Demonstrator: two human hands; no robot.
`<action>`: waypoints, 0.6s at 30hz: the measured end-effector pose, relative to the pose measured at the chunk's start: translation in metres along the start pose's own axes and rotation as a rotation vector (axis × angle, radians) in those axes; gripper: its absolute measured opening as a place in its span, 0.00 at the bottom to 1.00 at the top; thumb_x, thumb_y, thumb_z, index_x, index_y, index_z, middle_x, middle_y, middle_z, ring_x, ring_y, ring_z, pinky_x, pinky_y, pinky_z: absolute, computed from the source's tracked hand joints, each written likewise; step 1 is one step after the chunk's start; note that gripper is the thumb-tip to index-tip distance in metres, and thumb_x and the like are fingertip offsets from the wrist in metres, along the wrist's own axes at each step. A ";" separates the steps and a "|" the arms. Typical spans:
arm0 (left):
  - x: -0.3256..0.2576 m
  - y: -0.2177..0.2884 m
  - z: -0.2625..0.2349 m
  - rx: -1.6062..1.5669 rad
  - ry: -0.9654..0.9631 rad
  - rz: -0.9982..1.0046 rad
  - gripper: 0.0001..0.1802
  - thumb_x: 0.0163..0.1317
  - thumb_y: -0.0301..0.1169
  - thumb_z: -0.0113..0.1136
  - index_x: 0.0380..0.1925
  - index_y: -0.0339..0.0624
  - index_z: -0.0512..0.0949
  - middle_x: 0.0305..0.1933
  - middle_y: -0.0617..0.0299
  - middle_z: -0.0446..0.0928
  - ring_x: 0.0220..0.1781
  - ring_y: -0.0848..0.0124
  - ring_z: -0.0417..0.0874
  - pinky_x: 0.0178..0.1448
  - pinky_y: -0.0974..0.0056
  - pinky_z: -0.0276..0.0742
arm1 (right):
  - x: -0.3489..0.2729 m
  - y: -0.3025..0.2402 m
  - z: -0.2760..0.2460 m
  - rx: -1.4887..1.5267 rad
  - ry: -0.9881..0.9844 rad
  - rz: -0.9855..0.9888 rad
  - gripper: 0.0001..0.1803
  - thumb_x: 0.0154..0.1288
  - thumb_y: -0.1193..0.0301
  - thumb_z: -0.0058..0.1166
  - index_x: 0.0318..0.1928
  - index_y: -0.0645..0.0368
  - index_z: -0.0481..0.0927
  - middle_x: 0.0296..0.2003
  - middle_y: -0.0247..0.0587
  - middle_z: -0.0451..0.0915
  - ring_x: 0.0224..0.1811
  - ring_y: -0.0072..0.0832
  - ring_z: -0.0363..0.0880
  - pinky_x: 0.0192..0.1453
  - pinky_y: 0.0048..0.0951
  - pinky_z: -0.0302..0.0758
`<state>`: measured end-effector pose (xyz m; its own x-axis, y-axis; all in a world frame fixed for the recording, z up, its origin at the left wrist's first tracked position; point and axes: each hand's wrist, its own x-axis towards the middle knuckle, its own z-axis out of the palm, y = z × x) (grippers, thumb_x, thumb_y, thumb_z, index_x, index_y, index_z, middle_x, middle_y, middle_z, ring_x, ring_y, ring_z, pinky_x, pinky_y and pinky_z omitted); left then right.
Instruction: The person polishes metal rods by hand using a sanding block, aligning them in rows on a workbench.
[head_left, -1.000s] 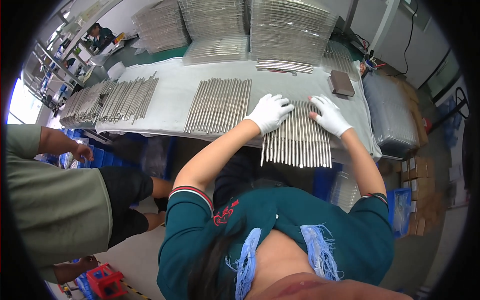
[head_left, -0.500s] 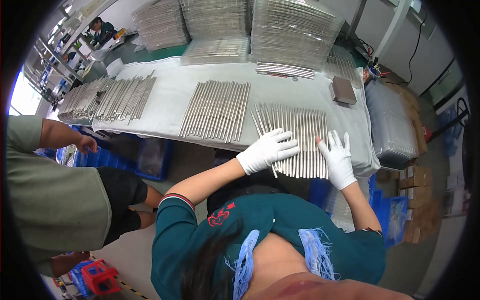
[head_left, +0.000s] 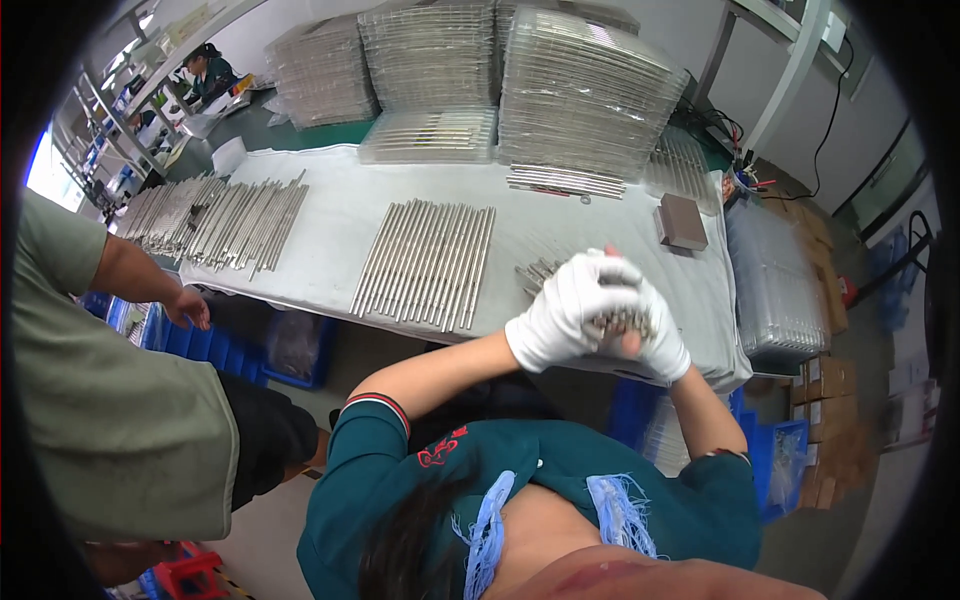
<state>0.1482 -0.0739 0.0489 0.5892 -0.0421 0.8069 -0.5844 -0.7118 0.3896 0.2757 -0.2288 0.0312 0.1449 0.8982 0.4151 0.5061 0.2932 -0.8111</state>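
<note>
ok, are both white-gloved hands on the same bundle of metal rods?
Yes, the left hand and right hand clasp one bundle of thin metal rods together over the white-covered table.

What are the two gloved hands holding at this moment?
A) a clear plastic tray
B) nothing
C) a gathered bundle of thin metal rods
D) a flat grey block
C: the left hand and right hand are clasped together around a bundle of metal rods, rod ends showing between them.

Single head-worn fisheye, looks steeply down and forward over the wearer's own hair and torso. Gloved hands sit close, mid-frame; white-covered table (head_left: 350, 215) lies beyond, stacked clear trays (head_left: 590, 90) at the top. Rim is black, straight edges bow outward. No second view.
</note>
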 end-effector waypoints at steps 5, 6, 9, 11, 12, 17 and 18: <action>0.063 -0.061 -0.018 -0.455 0.161 -0.553 0.19 0.65 0.27 0.72 0.55 0.40 0.82 0.54 0.65 0.85 0.55 0.75 0.83 0.62 0.67 0.79 | 0.096 0.057 -0.018 0.235 0.393 0.123 0.63 0.54 0.20 0.52 0.69 0.66 0.72 0.55 0.38 0.82 0.56 0.23 0.77 0.63 0.30 0.75; 0.070 -0.074 -0.023 -0.482 0.181 -0.557 0.19 0.65 0.27 0.72 0.55 0.40 0.81 0.52 0.65 0.85 0.55 0.75 0.84 0.62 0.67 0.79 | 0.102 0.071 -0.014 0.192 0.380 0.094 0.59 0.56 0.23 0.55 0.68 0.65 0.74 0.55 0.37 0.82 0.56 0.23 0.77 0.63 0.30 0.75; 0.076 -0.102 -0.030 -0.553 0.216 -0.639 0.21 0.65 0.28 0.73 0.56 0.41 0.78 0.50 0.64 0.84 0.53 0.75 0.85 0.59 0.66 0.81 | 0.098 0.100 -0.006 0.157 0.257 0.219 0.49 0.59 0.36 0.68 0.66 0.63 0.75 0.55 0.37 0.83 0.58 0.24 0.76 0.63 0.30 0.74; 0.069 -0.108 -0.030 -0.591 0.230 -0.729 0.21 0.65 0.29 0.73 0.55 0.41 0.77 0.48 0.63 0.84 0.50 0.74 0.85 0.56 0.66 0.82 | 0.094 0.109 0.001 0.259 0.178 0.388 0.42 0.59 0.50 0.76 0.65 0.64 0.76 0.54 0.39 0.83 0.56 0.25 0.78 0.63 0.32 0.76; 0.066 -0.108 -0.028 -0.601 0.271 -0.730 0.21 0.65 0.29 0.73 0.55 0.41 0.77 0.48 0.63 0.84 0.50 0.74 0.85 0.56 0.66 0.82 | 0.095 0.110 0.004 0.264 0.172 0.319 0.41 0.59 0.51 0.76 0.64 0.64 0.77 0.54 0.39 0.83 0.56 0.25 0.79 0.63 0.32 0.76; 0.055 -0.077 -0.022 -0.535 0.308 -0.777 0.24 0.61 0.33 0.76 0.54 0.37 0.77 0.48 0.62 0.85 0.47 0.75 0.84 0.55 0.66 0.81 | 0.095 0.089 0.033 0.235 0.243 0.170 0.34 0.59 0.59 0.77 0.61 0.62 0.79 0.52 0.39 0.85 0.56 0.26 0.82 0.61 0.32 0.78; 0.051 -0.068 -0.023 -0.523 0.307 -0.739 0.25 0.61 0.31 0.76 0.55 0.37 0.77 0.50 0.61 0.85 0.50 0.76 0.84 0.57 0.67 0.81 | 0.091 0.082 0.038 0.277 0.259 0.103 0.34 0.57 0.62 0.78 0.61 0.62 0.79 0.52 0.39 0.86 0.55 0.26 0.82 0.61 0.32 0.78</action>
<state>0.2052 -0.0118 0.0732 0.7808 0.5309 0.3293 -0.3420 -0.0778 0.9365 0.2985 -0.1102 -0.0132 0.4109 0.8254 0.3870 0.2342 0.3147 -0.9198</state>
